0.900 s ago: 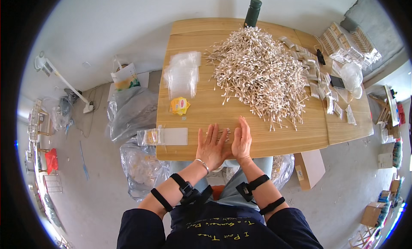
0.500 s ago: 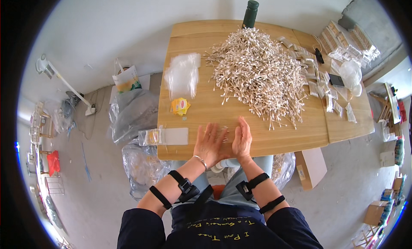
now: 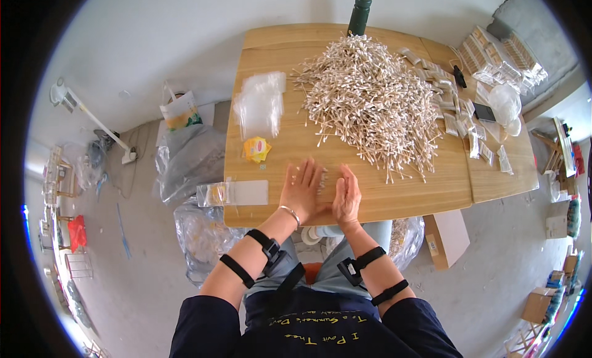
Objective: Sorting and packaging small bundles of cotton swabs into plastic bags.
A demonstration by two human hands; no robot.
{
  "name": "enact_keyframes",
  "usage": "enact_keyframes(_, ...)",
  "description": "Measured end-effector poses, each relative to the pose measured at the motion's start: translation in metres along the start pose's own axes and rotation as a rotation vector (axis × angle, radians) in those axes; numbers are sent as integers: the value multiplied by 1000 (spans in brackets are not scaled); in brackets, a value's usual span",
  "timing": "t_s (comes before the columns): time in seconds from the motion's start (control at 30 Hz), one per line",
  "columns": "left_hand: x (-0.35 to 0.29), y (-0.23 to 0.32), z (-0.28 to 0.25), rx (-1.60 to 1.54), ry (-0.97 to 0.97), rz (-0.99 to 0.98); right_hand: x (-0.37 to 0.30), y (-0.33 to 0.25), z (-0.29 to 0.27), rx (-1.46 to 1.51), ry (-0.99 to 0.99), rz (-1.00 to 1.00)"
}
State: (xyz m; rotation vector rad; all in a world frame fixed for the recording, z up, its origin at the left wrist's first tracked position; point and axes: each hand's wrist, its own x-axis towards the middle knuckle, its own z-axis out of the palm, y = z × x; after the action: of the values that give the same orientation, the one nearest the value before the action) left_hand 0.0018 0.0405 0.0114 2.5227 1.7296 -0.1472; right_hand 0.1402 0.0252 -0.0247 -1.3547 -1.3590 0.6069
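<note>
Now the left hand [image 3: 300,193] partly covers some cotton swabs [image 3: 322,181] on the table [image 3: 404,201], fingers slightly spread, while the right hand [image 3: 347,199] stands edgewise nearby, fingers loosely bent.

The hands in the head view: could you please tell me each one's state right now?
Left hand: open, laid flat over some cotton swabs.
Right hand: on edge beside them; open or closed cannot be told.

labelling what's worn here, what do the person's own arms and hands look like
Both the left hand and right hand are ungloved, with a thin silver-coloured bracelet on the left wrist. Each forearm wears two black straps, with a dark boxy piece by the one nearer the hand. Short dark navy sleeves cover the upper arms.
</note>
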Motion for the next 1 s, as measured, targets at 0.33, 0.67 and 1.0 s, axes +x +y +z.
enact_keyframes(0.33, -18, -12, 31, -788, 527, -153, 4, 4, 9, 272, 0, 134)
enact_keyframes(0.67, -5, -17, 50, -1705, 576, -127, 6, -7, 40, 479, -110, 173)
enact_keyframes(1.0, -2, -32, 50, -1824, 597, -81, 18, -8, 34, 201, -208, 94)
